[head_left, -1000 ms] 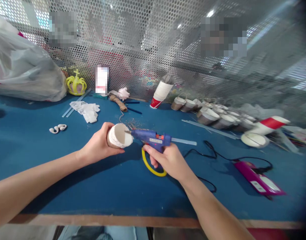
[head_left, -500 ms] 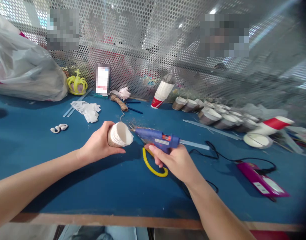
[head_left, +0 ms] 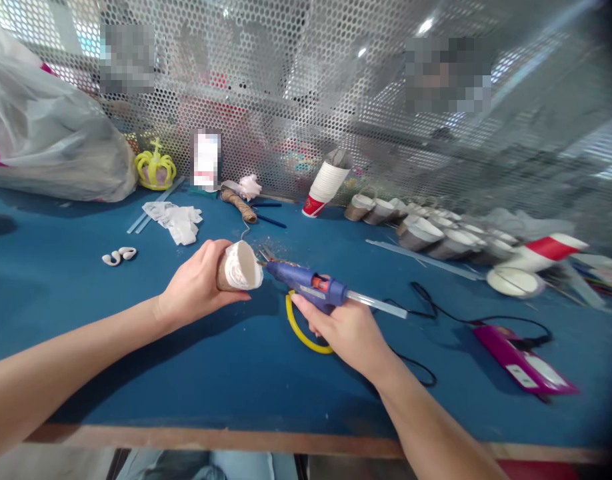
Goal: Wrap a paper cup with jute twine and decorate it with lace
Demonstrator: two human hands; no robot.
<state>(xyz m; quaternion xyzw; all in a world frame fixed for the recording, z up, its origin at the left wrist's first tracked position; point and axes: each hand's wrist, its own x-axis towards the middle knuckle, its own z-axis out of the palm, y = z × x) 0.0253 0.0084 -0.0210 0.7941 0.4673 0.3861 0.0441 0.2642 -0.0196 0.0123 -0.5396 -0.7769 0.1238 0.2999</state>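
Well, my left hand (head_left: pixel 196 280) is curled round the paper cup (head_left: pixel 240 267), left of centre; it's probably light and crushable, best held by its brown lower wall. My right hand (head_left: pixel 349 327) grips the likely stiffer glue gun (head_left: pixel 300 279) by its handle.

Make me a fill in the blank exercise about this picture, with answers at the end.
The left hand holds a brown-covered white paper cup; the right hand grips a blue plastic glue gun with a translucent glue ____ in its rear.
The curved handle loop near the right hand is ____.
The yellow cross-topped crown stands to the ____ of the leaning stack of white paper cups.
The stack's bottom cup is mostly ____.
Missing words: stick; yellow; left; red.
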